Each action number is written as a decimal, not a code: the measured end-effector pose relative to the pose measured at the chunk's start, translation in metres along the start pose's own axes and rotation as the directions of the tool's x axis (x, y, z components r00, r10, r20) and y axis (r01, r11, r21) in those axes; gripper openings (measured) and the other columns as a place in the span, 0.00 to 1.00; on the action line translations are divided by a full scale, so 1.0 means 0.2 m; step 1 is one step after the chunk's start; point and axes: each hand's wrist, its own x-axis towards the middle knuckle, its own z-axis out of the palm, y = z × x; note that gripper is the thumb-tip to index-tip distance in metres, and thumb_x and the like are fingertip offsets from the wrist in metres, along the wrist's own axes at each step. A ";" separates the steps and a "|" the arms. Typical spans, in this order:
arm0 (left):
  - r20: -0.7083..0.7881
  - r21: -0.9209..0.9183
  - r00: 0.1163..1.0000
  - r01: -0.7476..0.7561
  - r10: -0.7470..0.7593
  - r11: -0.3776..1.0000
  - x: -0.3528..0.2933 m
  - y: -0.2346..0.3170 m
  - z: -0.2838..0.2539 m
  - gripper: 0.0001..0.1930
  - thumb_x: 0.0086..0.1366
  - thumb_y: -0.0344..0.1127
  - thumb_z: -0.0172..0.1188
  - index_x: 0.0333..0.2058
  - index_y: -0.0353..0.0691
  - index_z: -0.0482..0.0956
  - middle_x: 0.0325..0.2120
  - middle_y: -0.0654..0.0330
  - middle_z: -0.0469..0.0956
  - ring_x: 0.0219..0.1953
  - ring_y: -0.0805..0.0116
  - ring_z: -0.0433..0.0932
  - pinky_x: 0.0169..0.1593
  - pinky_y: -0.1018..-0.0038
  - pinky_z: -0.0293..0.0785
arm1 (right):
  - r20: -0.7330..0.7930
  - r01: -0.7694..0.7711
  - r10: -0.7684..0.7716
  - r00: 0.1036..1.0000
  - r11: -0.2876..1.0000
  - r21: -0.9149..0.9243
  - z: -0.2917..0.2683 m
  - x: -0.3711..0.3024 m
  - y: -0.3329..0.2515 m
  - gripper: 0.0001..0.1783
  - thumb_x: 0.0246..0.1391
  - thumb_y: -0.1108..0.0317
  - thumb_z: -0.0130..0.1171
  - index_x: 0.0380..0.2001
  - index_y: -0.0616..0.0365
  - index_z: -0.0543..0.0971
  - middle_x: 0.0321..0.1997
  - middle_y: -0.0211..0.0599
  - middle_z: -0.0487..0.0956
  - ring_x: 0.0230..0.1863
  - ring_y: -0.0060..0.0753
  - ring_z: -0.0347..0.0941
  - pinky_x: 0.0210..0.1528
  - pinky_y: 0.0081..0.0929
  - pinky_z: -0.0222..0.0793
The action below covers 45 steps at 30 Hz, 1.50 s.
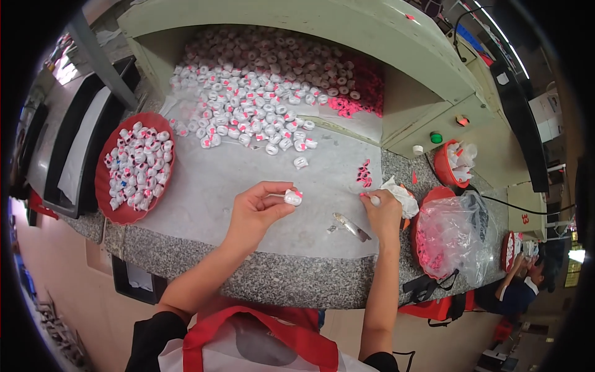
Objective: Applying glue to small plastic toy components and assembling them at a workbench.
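Between thumb and fingertips, my left hand [255, 208] holds a small rounded white plastic piece [293, 198] with a pink spot on it, raised over the white sheet [186, 192]. My right hand [383, 214] is closed in a pinch at the sheet's right side. A pink speck and a pale rounded tip show at its fingers, but I cannot make out what they hold. Just beyond it lies a small cluster of pink pieces [364, 173] with dark marks. One loose white piece [300, 162] rests ahead of my left hand, in front of a big heap of similar pieces [248, 105].
A red basin [102, 186] of white pieces stands left. Metal snips or tweezers [351, 227] lie near my right hand, beside crumpled white paper [403, 197]. Farther right are a red basin with a plastic bag [455, 226] and a red cup [446, 164]. A co-worker [524, 285] sits far right.
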 end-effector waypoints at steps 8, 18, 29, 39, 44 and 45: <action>-0.036 0.034 0.999 -0.027 0.029 0.999 -0.02 0.00 -0.01 0.16 0.51 0.18 0.55 0.41 0.31 0.69 0.36 0.57 0.74 0.38 0.71 0.75 0.42 0.79 0.71 | 0.237 -0.241 0.112 0.965 0.731 0.638 -0.03 -0.08 -0.45 0.07 0.45 0.75 0.54 0.30 0.64 0.76 0.20 0.27 0.73 0.18 0.15 0.66 0.21 0.12 0.63; -0.026 0.095 0.991 -0.126 0.129 0.988 -0.02 -0.01 0.00 0.16 0.52 0.17 0.53 0.42 0.31 0.69 0.38 0.58 0.71 0.41 0.72 0.73 0.43 0.79 0.71 | 0.279 -0.182 -0.139 0.950 0.477 0.860 -0.03 -0.16 -0.55 0.08 0.42 0.82 0.52 0.30 0.70 0.76 0.29 0.41 0.71 0.20 0.23 0.67 0.20 0.16 0.64; 0.055 0.255 0.944 -0.328 0.325 0.909 -0.03 -0.04 0.04 0.17 0.50 0.15 0.52 0.40 0.33 0.70 0.39 0.56 0.68 0.43 0.68 0.72 0.46 0.77 0.72 | 0.312 -0.315 0.072 0.947 0.388 0.867 -0.04 -0.16 -0.54 0.05 0.40 0.80 0.57 0.25 0.67 0.75 0.22 0.35 0.73 0.18 0.19 0.67 0.20 0.15 0.63; 0.179 0.300 0.928 -0.367 0.326 0.881 -0.04 -0.02 0.02 0.16 0.48 0.14 0.54 0.38 0.32 0.73 0.41 0.54 0.68 0.43 0.67 0.71 0.45 0.76 0.72 | 0.282 -0.286 0.119 0.952 0.676 0.679 -0.02 -0.19 -0.59 0.05 0.40 0.76 0.61 0.24 0.64 0.75 0.21 0.28 0.75 0.22 0.13 0.67 0.24 0.12 0.63; 0.152 -0.006 0.983 -0.106 0.105 0.994 -0.03 0.00 0.01 0.15 0.49 0.15 0.53 0.38 0.30 0.72 0.41 0.53 0.69 0.43 0.67 0.71 0.47 0.75 0.71 | 0.186 -0.216 0.119 0.975 0.682 0.698 0.00 -0.20 -0.60 0.06 0.38 0.79 0.61 0.24 0.64 0.75 0.22 0.28 0.73 0.23 0.13 0.65 0.24 0.10 0.61; 0.172 -0.045 0.982 -0.072 0.079 0.996 -0.02 -0.01 0.00 0.14 0.50 0.15 0.53 0.38 0.29 0.72 0.41 0.53 0.69 0.43 0.67 0.71 0.47 0.74 0.70 | 0.169 -0.200 0.112 0.979 0.668 0.717 0.00 -0.20 -0.61 0.07 0.38 0.79 0.61 0.25 0.64 0.76 0.23 0.27 0.73 0.24 0.12 0.65 0.26 0.10 0.60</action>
